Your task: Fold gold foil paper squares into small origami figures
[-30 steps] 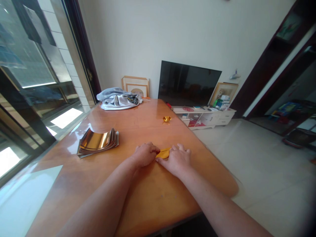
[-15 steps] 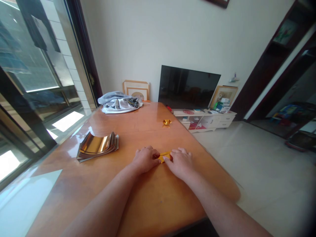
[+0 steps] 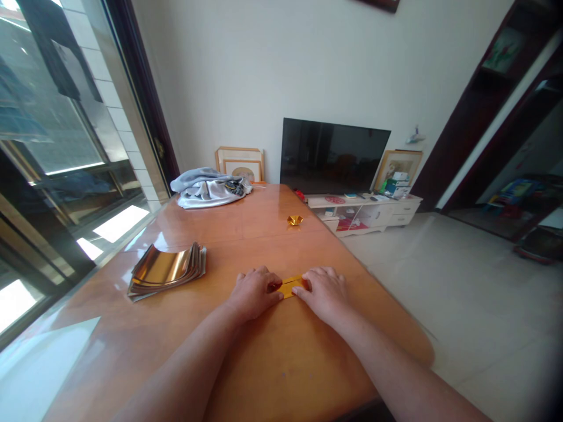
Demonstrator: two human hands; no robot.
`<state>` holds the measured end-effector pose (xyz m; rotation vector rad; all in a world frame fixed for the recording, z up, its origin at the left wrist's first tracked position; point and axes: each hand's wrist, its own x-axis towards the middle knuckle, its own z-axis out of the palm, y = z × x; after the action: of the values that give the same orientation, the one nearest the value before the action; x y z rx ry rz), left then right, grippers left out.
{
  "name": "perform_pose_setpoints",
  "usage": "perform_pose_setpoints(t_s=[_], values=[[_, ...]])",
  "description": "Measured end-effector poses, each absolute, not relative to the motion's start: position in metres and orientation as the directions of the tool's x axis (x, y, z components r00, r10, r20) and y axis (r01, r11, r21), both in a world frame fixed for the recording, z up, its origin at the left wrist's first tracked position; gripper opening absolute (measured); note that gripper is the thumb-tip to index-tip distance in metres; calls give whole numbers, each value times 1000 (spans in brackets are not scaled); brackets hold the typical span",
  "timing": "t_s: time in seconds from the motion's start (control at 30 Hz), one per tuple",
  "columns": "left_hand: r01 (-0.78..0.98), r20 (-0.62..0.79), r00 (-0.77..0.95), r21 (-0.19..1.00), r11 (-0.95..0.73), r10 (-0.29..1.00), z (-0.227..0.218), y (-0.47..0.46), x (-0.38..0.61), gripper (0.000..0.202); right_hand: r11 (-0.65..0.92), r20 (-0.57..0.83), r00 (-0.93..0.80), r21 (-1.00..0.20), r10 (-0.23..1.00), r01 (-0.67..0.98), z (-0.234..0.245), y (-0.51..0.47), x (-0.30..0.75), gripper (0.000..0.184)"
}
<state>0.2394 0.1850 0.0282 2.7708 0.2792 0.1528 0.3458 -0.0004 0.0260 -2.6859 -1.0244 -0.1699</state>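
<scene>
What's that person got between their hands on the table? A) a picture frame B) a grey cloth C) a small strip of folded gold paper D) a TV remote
C. The left hand and right hand meet at a small strip of folded gold paper lying between them on the wooden table.

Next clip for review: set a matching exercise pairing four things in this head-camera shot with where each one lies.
Things:
1. Folded gold paper strip
2. Stack of gold foil sheets
3. Small folded gold piece
4. Grey cloth bundle

Places:
A. Far end of the table
B. Between the left hand and right hand
C. Left of both hands
D. Mid-table, straight ahead of the hands

Pairs: 1-B, 2-C, 3-D, 4-A
</scene>
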Motion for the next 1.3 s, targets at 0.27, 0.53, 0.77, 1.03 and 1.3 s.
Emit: perform_pose_setpoints(t_s=[0.27, 0.53, 0.77, 1.03, 1.3], values=[[184, 58, 974, 374, -909, 221, 30, 184, 240, 26, -636, 163, 685, -270, 710, 723, 28, -10, 363, 26], [172, 70, 974, 373, -912, 213, 26, 187, 240, 30, -575, 166, 639, -313, 751, 756, 22, -16, 380, 28], [160, 54, 979, 393, -906, 197, 28, 186, 241, 28, -529, 205, 612, -345, 764, 776, 15, -21, 388, 28], [151, 54, 981, 394, -907, 186, 30, 186, 241, 29, -497, 217, 598, -382, 772, 780, 8, -23, 395, 29], [138, 78, 980, 387, -912, 182, 28, 187, 240, 30, -476, 211, 588, -408, 781, 779, 9, -25, 401, 23]])
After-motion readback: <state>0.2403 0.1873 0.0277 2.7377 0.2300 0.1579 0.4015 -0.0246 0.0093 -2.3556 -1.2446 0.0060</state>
